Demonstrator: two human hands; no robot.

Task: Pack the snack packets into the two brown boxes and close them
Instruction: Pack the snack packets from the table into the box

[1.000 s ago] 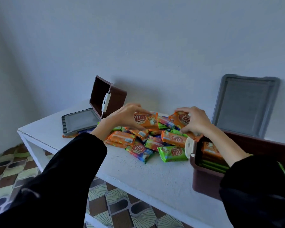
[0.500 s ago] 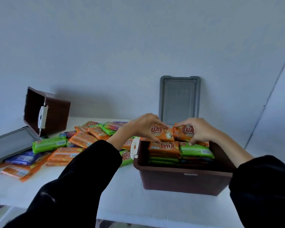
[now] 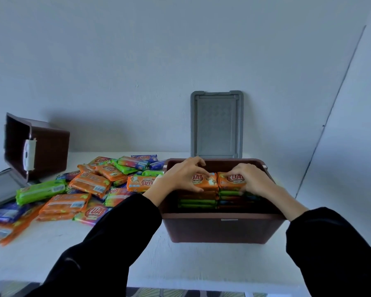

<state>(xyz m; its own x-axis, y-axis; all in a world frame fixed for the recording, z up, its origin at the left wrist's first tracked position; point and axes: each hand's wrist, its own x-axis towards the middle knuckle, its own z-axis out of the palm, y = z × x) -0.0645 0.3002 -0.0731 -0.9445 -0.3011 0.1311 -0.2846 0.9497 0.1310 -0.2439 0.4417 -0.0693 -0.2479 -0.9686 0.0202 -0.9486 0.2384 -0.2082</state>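
Left hand (image 3: 180, 177) and right hand (image 3: 250, 179) are inside the near brown box (image 3: 223, 229), fingers curled — each pinching one orange packet: left packet (image 3: 205, 181), right packet (image 3: 230, 181), atop the stacks. Loose packets (image 3: 88, 185) lie on the table (image 3: 94, 254); the second box (image 3: 36, 146) lies tipped — lid (image 3: 217, 125) against wall.

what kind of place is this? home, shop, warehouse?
Probably a room in a home, not a shop or warehouse; hard to be sure. Cues: a plain white table pushed against a bare painted wall, patterned floor tiles below, and only small brown boxes with loose snack packets, no shelving.
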